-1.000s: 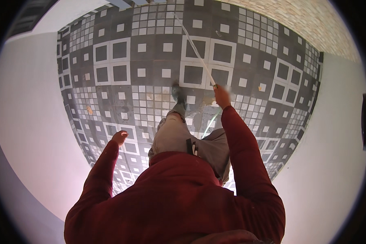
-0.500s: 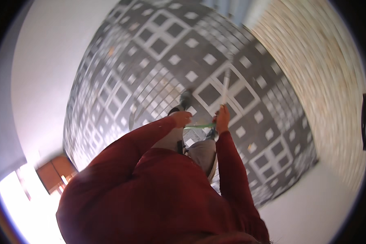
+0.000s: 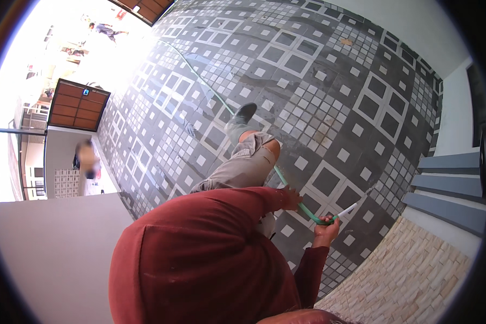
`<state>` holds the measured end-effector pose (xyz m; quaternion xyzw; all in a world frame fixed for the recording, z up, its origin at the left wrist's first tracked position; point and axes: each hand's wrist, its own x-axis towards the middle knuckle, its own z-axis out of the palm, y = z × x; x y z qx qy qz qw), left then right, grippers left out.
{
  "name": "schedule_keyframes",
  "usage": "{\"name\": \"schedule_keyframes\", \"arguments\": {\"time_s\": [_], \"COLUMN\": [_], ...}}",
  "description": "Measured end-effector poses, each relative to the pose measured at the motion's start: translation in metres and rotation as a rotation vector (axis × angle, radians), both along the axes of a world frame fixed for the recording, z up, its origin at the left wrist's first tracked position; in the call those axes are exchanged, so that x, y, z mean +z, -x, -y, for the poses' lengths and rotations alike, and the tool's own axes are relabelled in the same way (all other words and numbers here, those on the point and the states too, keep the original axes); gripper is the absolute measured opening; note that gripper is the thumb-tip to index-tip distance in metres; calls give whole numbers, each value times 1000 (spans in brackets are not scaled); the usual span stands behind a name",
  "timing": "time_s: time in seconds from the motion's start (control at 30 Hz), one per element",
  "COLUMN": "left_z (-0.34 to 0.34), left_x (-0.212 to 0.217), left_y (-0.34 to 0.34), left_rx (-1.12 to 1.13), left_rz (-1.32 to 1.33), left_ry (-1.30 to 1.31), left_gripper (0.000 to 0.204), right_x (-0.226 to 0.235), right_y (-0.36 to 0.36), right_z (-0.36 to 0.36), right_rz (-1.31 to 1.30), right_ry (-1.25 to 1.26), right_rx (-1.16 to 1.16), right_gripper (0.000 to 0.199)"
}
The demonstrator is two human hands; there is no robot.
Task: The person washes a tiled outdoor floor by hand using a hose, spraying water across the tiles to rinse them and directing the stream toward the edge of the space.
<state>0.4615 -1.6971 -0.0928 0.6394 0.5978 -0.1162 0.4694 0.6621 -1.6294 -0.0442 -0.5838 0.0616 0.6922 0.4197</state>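
A green garden hose (image 3: 310,214) bends up into my right hand (image 3: 325,232), whose fingers close round it near its end. Past those fingers juts a short white length (image 3: 347,209), either a nozzle pipe or a water jet; I cannot tell which. My left hand (image 3: 291,198) is wrapped round the same hose a little farther back. From there the hose passes behind my leg and trails over the patterned tile floor (image 3: 308,135) toward the bright opening at the upper left. My rubber boot (image 3: 244,113) stands on the tiles beside it.
Wet streaks darken the tiles. Brown panelled gates (image 3: 80,105) flank the opening, with a person (image 3: 105,29) beyond. A blurred rounded shape (image 3: 86,157) is by the left wall. Grey-blue steps (image 3: 445,186) and a stone-clad wall (image 3: 416,264) border the right; a dry leaf (image 3: 346,41) lies far off.
My view and body have turned, bringing the gates and steps into sight. My hands still hold the hose, and the white length now points to the upper right instead of straight ahead.
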Motion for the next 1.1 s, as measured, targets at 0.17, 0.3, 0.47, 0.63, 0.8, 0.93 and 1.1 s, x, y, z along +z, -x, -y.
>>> {"name": "schedule_keyframes", "arguments": {"time_s": [0.17,0.3,0.47,0.63,0.8,0.93,1.1], "left_z": [16,53,161,247,326,355,385], "left_x": [16,62,125,174,197,196,202], "left_y": [65,100,100,101,66,49,33], "left_rx": [31,128,223,310,454,460,377], "left_rz": [197,71,33,-36,-160,-185,-130], "left_ry": [-200,-81,-173,-161,-220,-284,-287], "left_gripper": [53,55,55,54,52,48,51], "right_x": [10,-2,-55,-82,-46,-18,-18], "right_y": [-21,-23,-19,-31,38,67,34], "right_z": [-14,-21,-48,-51,6,45,89], "right_rz": [-78,-13,339,386,185,99,214], "right_ry": [16,-95,-64,12,107,258,262], "right_rx": [-1,54,252,393,397,557,691], "right_gripper": [21,21,25,11,17,30,38]}}
